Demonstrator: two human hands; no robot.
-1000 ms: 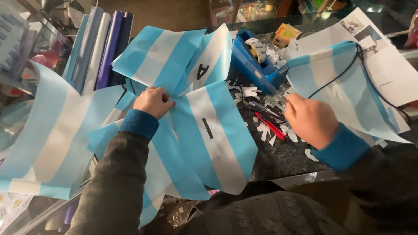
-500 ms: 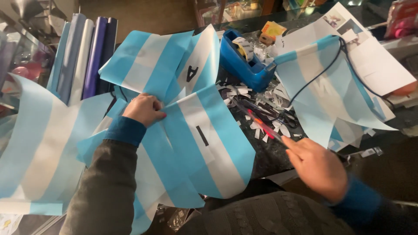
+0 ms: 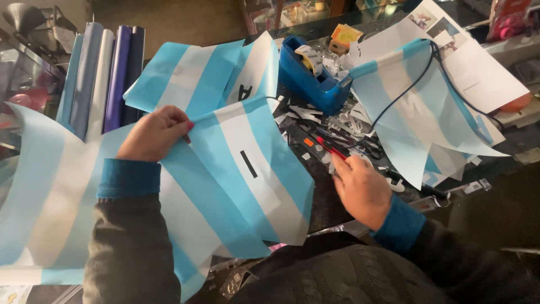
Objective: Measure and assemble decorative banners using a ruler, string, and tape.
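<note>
Left hand (image 3: 154, 134) pinches striped pennant (image 3: 247, 174) at its top edge; right hand (image 3: 360, 188) closes on red-handled tool (image 3: 331, 147), paper scraps (image 3: 306, 115) just beyond.

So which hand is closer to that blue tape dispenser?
The right hand, below the blue tape dispenser among the paper scraps. The left hand is farther off to its left, pinching the striped pennant.

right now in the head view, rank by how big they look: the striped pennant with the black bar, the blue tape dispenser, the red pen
1. striped pennant
2. blue tape dispenser, though it lies farther from the camera
3. red pen, smallest, partly hidden by the right hand
</note>
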